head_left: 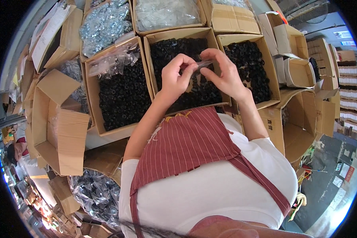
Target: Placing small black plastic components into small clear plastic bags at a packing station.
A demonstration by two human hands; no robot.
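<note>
Over the middle carton (147,59) of small black ring-like parts, my two hands meet at a small clear plastic bag (204,63). The thumb and fingertips of my left hand (176,76) pinch its left end. My right hand (227,74) curls around the other end, thumb below and fingers above. What the bag holds, if anything, is too small to make out. Black parts (208,90) lie loosely beneath both hands, with bare cardboard showing between some of them.
A left carton (102,129) holds black rings and clear bags (114,61); a right carton (274,89) holds more black parts. Behind stand cartons of bagged metal pieces (107,23) and clear bags (168,12). Open boxes (73,135) flank me. At far left is another person (20,152).
</note>
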